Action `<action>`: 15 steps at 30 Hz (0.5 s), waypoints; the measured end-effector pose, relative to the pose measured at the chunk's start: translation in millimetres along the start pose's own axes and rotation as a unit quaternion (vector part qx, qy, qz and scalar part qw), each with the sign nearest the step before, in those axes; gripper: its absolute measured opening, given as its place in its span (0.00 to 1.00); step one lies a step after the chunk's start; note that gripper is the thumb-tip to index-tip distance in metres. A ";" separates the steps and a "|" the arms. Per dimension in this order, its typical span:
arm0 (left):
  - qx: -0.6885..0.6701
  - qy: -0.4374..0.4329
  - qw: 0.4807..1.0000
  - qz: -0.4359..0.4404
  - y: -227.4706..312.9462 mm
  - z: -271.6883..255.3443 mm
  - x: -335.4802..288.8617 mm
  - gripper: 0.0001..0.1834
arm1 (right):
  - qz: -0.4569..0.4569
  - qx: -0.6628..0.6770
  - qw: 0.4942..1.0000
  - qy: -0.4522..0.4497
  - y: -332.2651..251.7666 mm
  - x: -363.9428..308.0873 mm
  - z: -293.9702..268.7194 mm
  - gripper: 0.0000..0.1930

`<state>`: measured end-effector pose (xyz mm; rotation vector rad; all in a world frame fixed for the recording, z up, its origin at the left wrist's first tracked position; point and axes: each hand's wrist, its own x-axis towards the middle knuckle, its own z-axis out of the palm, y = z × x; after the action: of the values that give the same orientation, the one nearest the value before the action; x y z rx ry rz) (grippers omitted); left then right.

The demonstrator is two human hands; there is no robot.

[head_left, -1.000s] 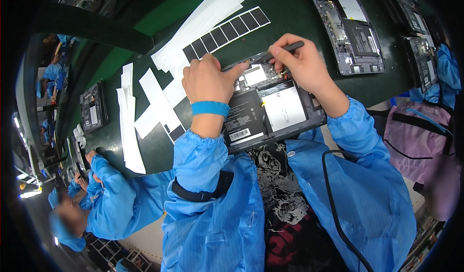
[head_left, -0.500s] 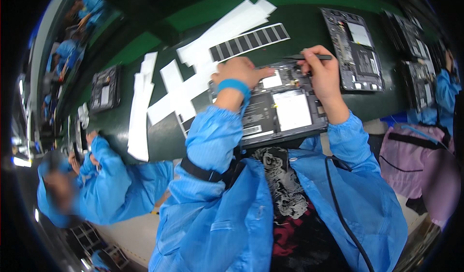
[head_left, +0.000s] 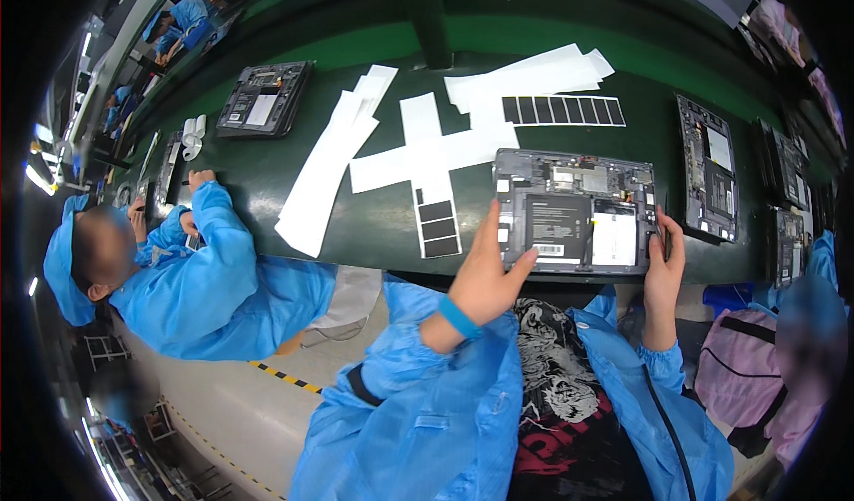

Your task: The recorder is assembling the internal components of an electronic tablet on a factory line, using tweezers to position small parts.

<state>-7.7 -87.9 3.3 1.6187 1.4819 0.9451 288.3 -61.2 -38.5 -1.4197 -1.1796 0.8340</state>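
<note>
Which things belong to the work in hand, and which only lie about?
In hand:
opened tablet, between left hand and right hand
slim dark tool, right hand

Probably just lying about:
white strips
black-patched strip
other opened tablets

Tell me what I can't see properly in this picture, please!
All in the head view:
Underside of the open device: hidden, because it faces away from the camera.
Some fingers of the left hand: hidden by the device and the hand itself.
Dark thin tool in the right hand: partly covered by the fingers.
Tiny print on the black battery: too small.
Face of the co-worker at left: blurred.
</note>
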 end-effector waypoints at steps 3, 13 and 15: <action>-0.110 -0.005 0.988 -0.112 14.4 -22.9 -3.2 0.42 | 0.020 0.034 0.999 -0.013 -9.8 4.2 9.6 0.17; -0.060 0.365 0.923 -0.108 -74.4 -261.7 -33.1 0.38 | -0.071 0.024 0.949 -0.306 -144.8 -9.0 273.9 0.17; -0.086 0.413 0.898 -0.123 -135.2 -301.3 -29.4 0.38 | -0.101 0.064 0.937 -0.327 -129.9 -9.1 337.7 0.16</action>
<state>-338.6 -96.8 20.6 0.8754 2.0114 1.6719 -59.3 19.8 21.2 -0.9058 -1.6977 1.2607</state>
